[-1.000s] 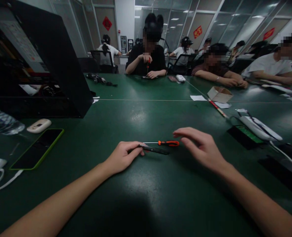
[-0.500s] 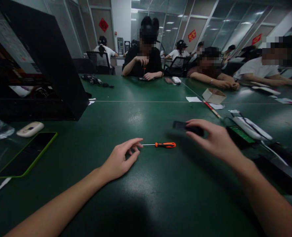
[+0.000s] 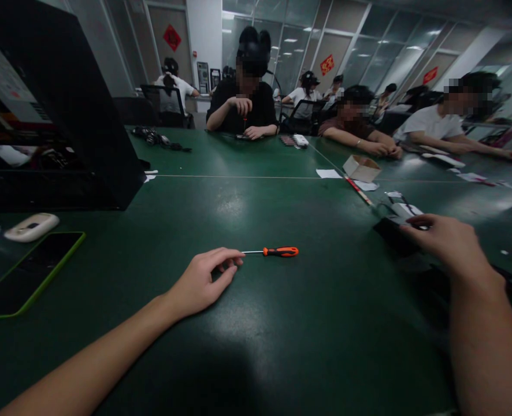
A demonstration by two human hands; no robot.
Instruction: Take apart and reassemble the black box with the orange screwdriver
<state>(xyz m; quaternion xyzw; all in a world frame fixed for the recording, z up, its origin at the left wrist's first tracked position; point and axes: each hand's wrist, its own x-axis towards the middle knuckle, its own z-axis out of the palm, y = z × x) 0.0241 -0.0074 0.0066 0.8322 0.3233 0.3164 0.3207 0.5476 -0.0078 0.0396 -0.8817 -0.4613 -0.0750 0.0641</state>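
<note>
The left hand (image 3: 206, 278) rests on the green surface (image 3: 316, 323). Its thumb and fingers are curved, with a small gap between them. A screwdriver (image 3: 281, 252) lies flat by its fingertips, with its orange and black handle pointing right. I cannot tell if the fingers touch its thin end.

The right hand (image 3: 455, 245) is far off to the right, over a flat black thing (image 3: 394, 238) and near a white thing (image 3: 405, 208). Its thumb and fingers are close together, but I cannot tell if it grips anything.

A phone (image 3: 30, 274) with a green edge lies on the left, near a big black case (image 3: 104, 138).
</note>
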